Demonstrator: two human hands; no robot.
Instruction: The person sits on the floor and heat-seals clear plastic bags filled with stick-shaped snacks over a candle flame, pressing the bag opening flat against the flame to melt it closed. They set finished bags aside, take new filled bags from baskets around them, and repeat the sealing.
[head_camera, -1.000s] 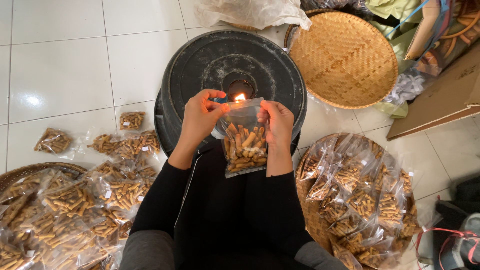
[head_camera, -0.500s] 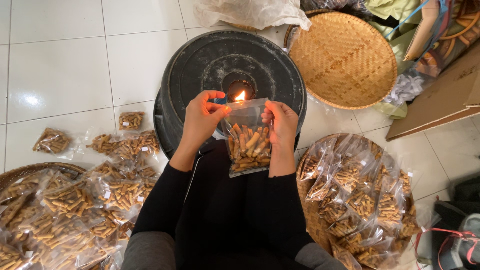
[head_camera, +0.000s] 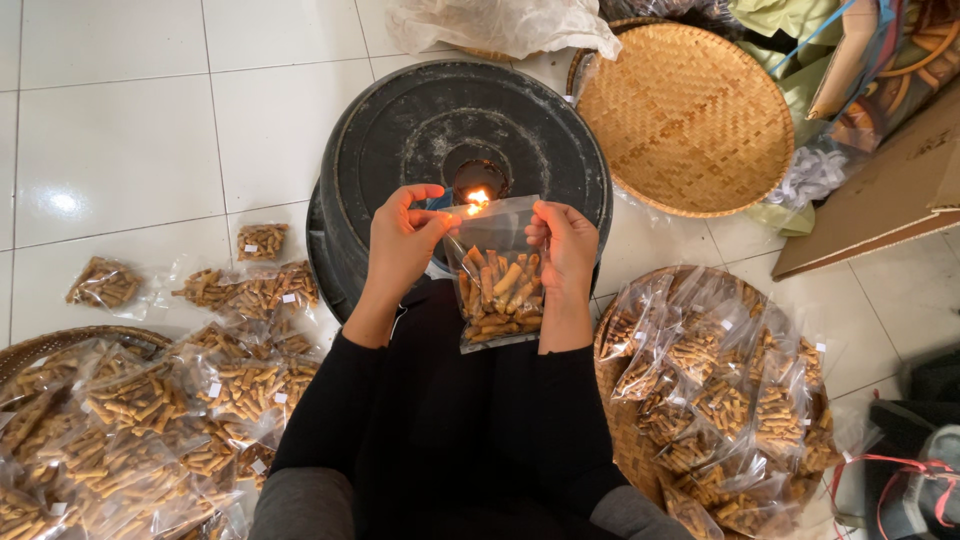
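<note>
Clear plastic bag of golden-brown snack sticks (head_camera: 497, 290) hangs between your hands, top edge stretched over a small candle flame (head_camera: 477, 198) so the film can soften there. Your left hand (head_camera: 403, 240) pinches the bag's left top corner; your right hand (head_camera: 565, 240) grips its right edge, both closed on the crinkly film. Beyond them, an upturned round black tub (head_camera: 400, 140) carries the flame at working height. Glossy filled bags crowd a shallow woven tray (head_camera: 612, 420) at right and spill over white tiles (head_camera: 120, 130) at left. A round bamboo tray (head_camera: 690, 120) lies far right.
</note>
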